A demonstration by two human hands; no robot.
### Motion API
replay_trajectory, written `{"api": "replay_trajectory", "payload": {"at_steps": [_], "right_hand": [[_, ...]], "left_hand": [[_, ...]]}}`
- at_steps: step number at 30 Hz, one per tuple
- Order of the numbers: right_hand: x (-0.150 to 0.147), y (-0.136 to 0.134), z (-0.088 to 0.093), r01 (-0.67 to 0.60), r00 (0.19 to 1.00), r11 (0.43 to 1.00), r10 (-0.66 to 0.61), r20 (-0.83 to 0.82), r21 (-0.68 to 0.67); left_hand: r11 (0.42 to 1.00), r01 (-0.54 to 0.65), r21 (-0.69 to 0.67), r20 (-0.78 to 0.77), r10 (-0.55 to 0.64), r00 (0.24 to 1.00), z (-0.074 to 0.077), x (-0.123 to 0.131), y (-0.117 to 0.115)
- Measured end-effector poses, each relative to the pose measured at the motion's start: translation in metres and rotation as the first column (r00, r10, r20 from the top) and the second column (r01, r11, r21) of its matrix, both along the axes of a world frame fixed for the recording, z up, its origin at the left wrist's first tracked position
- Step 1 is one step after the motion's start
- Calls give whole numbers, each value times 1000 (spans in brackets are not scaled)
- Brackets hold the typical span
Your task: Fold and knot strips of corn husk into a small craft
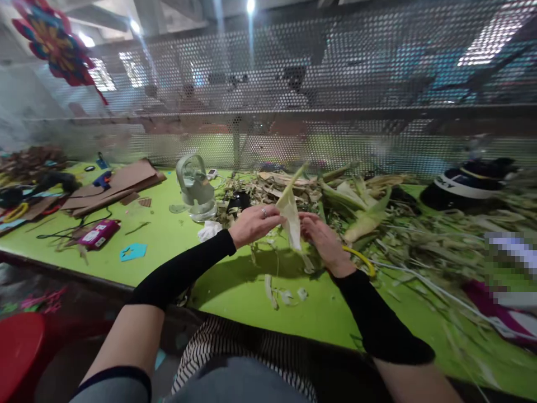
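Between my two hands a pale corn husk (pixel 290 219) is held up above the green table (pixel 235 285), its narrow greenish tip pointing up and to the right. My left hand (pixel 257 224), with a ring on one finger, pinches the husk's left edge. On the other side my right hand (pixel 325 240) has its fingers bent and closed at the husk's right edge; its fingertips are partly hidden. Small torn husk scraps (pixel 272 291) lie on the table below. Just behind the hands is a heap of dry and green husks (pixel 356 210).
A clear jug with a grey-green handle (pixel 197 190) stands left of the husk heap, near a crumpled white tissue (pixel 210 230). Farther left are a magenta box (pixel 99 234) and brown cardboard (pixel 117 187). A dark visor cap (pixel 461 184) sits right. Perforated metal mesh (pixel 260 134) rises behind.
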State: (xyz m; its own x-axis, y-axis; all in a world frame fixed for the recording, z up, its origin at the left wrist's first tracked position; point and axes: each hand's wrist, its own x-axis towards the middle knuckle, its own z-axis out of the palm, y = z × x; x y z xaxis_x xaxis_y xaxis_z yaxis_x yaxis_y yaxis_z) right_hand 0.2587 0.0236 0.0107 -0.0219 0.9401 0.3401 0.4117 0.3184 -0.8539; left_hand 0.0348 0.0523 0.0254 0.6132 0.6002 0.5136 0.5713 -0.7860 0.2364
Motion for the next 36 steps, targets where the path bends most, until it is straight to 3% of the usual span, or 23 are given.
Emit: {"api": "replay_trajectory", "payload": {"at_steps": [4, 6, 8, 11, 13, 16, 23, 26, 28, 31, 36], "right_hand": [[-13, -6, 0, -15, 1000, 1000, 15, -20, -11], [-14, -8, 0, 0, 1000, 1000, 0, -17, -13], [-14, -10, 0, -3, 1000, 1000, 3, -9, -23], [-15, -11, 1, -46, 999, 998, 46, -4, -48], [-16, -12, 2, -71, 998, 995, 70, -7, -66], [-16, -12, 2, -73, 997, 994, 71, -20, -81], [-15, -13, -4, -57, 998, 994, 54, -32, -90], [-16, -15, -4, -43, 998, 995, 39, -46, -88], [-16, -15, -5, -35, 998, 996, 30, -53, -81], [-16, -15, -5, -28, 998, 997, 24, -52, -69], [-16, -14, -9, 16, 999, 999, -18, -51, -40]], "left_hand": [[994, 93, -60, 50, -90, 995, -11, 10, -15], [987, 94, -133, 192, -67, 979, -12, 15, -18], [952, 95, -290, 349, 13, 937, -9, 20, -19], [782, 190, -594, 501, 174, 848, -5, 25, -17], [685, 276, -675, 570, 246, 784, -3, 27, -14], [628, 355, -693, 634, 295, 715, -2, 28, -12], [609, 408, -680, 678, 311, 666, -7, 31, -12], [568, 414, -711, 678, 399, 617, -13, 32, -11], [514, 407, -755, 638, 435, 635, -16, 31, -10], [440, 409, -800, 582, 398, 710, -17, 28, -9], [403, 436, -805, 582, 392, 712, -14, 24, -11]]}}
